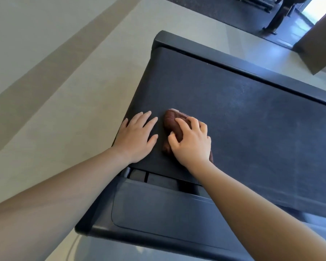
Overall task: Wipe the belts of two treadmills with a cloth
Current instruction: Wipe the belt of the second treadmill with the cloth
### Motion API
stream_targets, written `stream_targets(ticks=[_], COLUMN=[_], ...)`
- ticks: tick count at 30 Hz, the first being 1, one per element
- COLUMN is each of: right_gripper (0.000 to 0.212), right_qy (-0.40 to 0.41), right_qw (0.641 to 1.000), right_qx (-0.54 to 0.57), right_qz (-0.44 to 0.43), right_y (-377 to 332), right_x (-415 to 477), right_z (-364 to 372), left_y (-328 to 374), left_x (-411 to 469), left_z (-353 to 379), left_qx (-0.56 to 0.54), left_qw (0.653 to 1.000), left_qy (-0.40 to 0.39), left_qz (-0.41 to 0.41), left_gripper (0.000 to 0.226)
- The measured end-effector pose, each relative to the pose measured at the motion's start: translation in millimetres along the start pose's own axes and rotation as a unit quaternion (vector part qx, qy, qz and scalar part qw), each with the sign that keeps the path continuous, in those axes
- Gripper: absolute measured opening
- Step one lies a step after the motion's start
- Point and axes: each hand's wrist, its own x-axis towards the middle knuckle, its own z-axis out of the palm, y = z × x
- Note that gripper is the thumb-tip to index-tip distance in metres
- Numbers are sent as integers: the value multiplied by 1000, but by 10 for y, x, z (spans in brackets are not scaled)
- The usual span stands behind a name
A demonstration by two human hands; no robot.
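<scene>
A dark treadmill belt (233,113) runs across the middle of the head view. A bunched brown cloth (172,120) lies on the belt near its left end. My right hand (191,141) grips the cloth, fingers curled over it and pressing it down on the belt. My left hand (135,137) lies flat on the belt just left of the cloth, fingers straight and spread, holding nothing. Part of the cloth is hidden under my right hand.
The treadmill's dark side rail (252,72) borders the belt's far side, and a dark plastic end cover (158,213) lies below my arms. Pale floor (55,81) spreads to the left. A person's legs (275,19) stand on dark flooring at the top right.
</scene>
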Motion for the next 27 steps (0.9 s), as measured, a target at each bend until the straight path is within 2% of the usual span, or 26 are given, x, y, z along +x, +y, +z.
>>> stream_targets(ticks=[11,17,22,27], right_gripper=[46,50,52,50], right_qy=[28,36,40,39], right_qw=[993,994,991,992], right_qx=[-45,-48,-50,-38], right_qz=[108,91,121,112], right_y=[1188,1503,1884,1997], right_x=[-475,-361,-21,177], right_z=[-415,-437,-453,-430], left_y=[1001,1475,1717,1711], left_x=[392,644,871,891], left_z=[319,485,658,730], left_qx=[-27,-27,0,28], left_qw=[997,992,995,996], left_qy=[-23,-30,-27,-2], left_qz=[75,121,99,90], left_gripper=[55,55,56,56])
